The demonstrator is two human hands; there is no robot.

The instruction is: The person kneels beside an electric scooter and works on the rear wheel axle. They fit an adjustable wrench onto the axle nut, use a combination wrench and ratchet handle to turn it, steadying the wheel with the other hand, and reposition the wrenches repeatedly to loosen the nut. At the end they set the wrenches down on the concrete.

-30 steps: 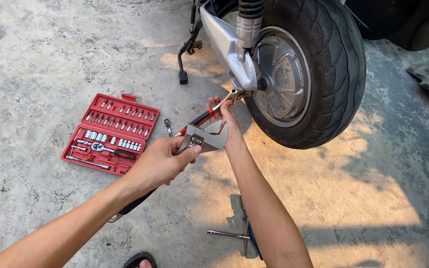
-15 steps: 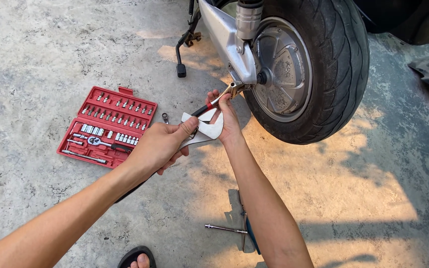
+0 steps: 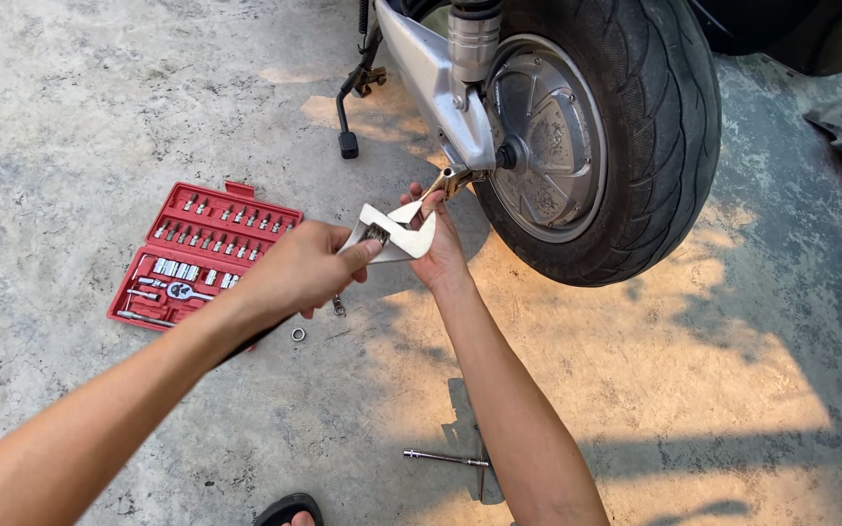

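Observation:
My left hand (image 3: 299, 273) grips a silver adjustable wrench (image 3: 392, 234) by its handle, thumb on the adjuster near the jaw. My right hand (image 3: 438, 248) holds a pair of red-handled pliers (image 3: 445, 185), their tip pointing up at the lower end of the silver swingarm (image 3: 431, 73) beside the scooter's rear wheel (image 3: 596, 136). The wrench head lies across my right hand's fingers. Both hands hover just left of the wheel hub (image 3: 548, 131).
An open red socket set case (image 3: 197, 258) lies on the concrete at left, with a small nut (image 3: 298, 334) and a bit near it. A metal extension bar (image 3: 445, 456) lies lower down by my right forearm. The kickstand (image 3: 346, 117) stands behind.
My left hand has brought the wrench up and right, closer to my right hand and the pliers. The view has drifted so the wheel sits slightly lower.

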